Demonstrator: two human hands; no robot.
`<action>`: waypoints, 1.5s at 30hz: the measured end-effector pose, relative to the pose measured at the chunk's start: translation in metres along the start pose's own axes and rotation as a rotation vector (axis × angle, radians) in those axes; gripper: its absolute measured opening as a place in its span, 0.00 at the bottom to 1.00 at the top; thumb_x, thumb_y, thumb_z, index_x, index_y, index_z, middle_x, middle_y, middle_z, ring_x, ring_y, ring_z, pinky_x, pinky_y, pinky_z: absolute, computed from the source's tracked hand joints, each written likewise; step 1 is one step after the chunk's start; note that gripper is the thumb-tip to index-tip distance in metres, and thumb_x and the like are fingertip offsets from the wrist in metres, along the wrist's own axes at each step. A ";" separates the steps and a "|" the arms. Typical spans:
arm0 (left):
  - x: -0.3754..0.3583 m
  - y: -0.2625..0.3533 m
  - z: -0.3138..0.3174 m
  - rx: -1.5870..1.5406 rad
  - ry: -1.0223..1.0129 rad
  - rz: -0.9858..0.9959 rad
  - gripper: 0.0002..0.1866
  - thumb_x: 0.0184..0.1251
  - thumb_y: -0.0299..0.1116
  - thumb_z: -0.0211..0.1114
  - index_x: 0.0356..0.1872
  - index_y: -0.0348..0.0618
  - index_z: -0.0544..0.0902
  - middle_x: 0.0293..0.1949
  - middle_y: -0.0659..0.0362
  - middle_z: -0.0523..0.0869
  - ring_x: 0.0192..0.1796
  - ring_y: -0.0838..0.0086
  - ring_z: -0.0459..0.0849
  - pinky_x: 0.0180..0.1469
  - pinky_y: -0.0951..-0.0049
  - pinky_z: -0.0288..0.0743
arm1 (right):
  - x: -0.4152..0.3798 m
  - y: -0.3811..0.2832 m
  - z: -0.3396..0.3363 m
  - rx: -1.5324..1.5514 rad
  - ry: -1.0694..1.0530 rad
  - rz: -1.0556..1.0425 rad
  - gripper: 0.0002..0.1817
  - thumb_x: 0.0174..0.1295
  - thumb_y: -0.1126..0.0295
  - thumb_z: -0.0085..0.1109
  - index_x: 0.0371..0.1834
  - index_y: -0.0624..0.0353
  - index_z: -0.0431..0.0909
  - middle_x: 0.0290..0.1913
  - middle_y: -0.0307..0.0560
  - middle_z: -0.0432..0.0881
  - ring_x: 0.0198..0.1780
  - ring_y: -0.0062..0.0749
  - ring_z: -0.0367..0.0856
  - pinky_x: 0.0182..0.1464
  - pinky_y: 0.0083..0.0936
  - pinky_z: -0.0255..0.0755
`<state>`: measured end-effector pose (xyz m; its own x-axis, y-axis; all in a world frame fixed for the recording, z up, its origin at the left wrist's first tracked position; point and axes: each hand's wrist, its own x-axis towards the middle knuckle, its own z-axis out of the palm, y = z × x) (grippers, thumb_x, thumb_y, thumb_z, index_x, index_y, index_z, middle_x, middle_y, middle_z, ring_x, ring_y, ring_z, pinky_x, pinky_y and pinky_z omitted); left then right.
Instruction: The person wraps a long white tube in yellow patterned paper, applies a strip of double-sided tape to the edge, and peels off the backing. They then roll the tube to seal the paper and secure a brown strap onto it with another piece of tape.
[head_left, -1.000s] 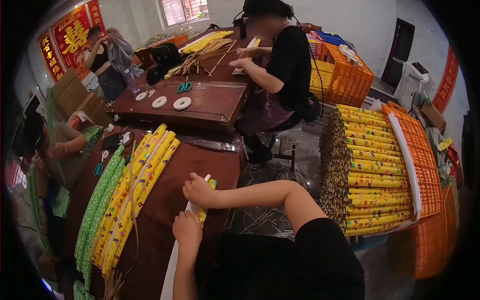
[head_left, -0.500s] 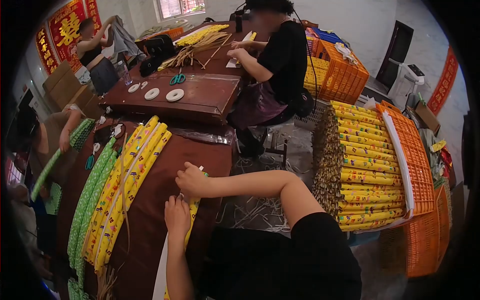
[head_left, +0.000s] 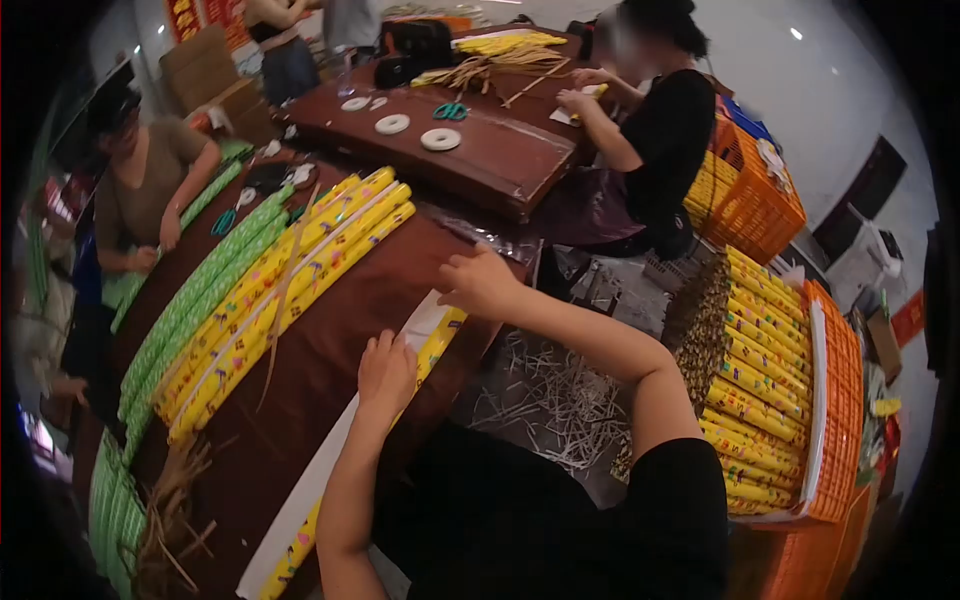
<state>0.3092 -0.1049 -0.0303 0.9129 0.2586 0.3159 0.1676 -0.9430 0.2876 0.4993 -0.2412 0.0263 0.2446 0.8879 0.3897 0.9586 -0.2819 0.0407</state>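
Note:
A long strip of yellow printed paper (head_left: 436, 344) with a white edge runs slantwise along the front edge of the brown-covered table. My left hand (head_left: 388, 378) lies across its middle, fingers bent over the paper and pressing on it. At the strip's far end is my right hand (head_left: 482, 284), its fingers curled at the paper's tip; the thumb's contact is partly hidden. Left of my hands lie several yellow printed rolls (head_left: 290, 290), with a thin brown strip (head_left: 285, 300) across them. Green patterned rolls (head_left: 200, 300) lie beside these.
A co-worker in black (head_left: 660, 140) handles paper at the far table (head_left: 500, 170), which bears white tape rolls (head_left: 440, 139) and teal scissors (head_left: 450, 111). Another person (head_left: 150, 190) sits at left with green rolls. Stacked yellow rolls (head_left: 755, 370) and orange crates (head_left: 835, 400) stand at right; paper shreds (head_left: 560, 400) litter the floor.
My view has swung left and down. My hands, close together before, are now apart, the right farther up the strip. The person at left has lowered a green roll onto the table.

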 end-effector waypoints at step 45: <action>0.083 0.015 0.008 0.070 -0.211 -0.281 0.11 0.62 0.33 0.62 0.42 0.39 0.83 0.44 0.48 0.86 0.47 0.53 0.86 0.48 0.57 0.80 | 0.015 -0.009 0.059 -0.207 0.212 0.022 0.06 0.45 0.70 0.63 0.23 0.53 0.75 0.24 0.43 0.77 0.25 0.34 0.79 0.44 0.32 0.66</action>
<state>0.3904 -0.0992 -0.0067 0.8832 0.4675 0.0378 0.4412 -0.8553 0.2717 0.5029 -0.2038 -0.0225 0.2084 0.7909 0.5754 0.8979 -0.3880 0.2080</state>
